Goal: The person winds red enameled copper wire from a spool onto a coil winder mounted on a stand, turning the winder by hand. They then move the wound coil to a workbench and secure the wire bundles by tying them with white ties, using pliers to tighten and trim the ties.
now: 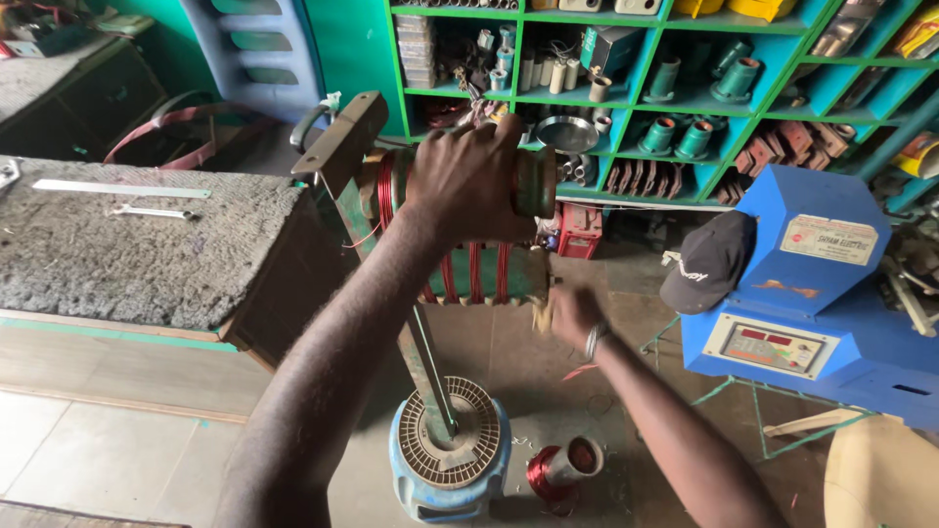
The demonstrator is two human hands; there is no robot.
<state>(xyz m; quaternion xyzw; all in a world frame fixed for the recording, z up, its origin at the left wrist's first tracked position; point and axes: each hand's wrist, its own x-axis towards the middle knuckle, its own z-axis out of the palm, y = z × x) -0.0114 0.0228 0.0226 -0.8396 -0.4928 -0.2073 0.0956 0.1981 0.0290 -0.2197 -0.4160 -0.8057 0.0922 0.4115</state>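
Your left hand [469,181] clamps the green coil former [489,235] wound with red copper wire at twelve o'clock, your right hand [569,315] pinching its lower edge at four o'clock, where loosened turns might slip off.

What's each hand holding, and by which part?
Left hand grips the top of the coil winding former, over its red wire turns. Right hand sits at the former's lower right edge; what it pinches cannot be told.

Winder frame [344,147] betw. bench [127,249], machine [812,293]
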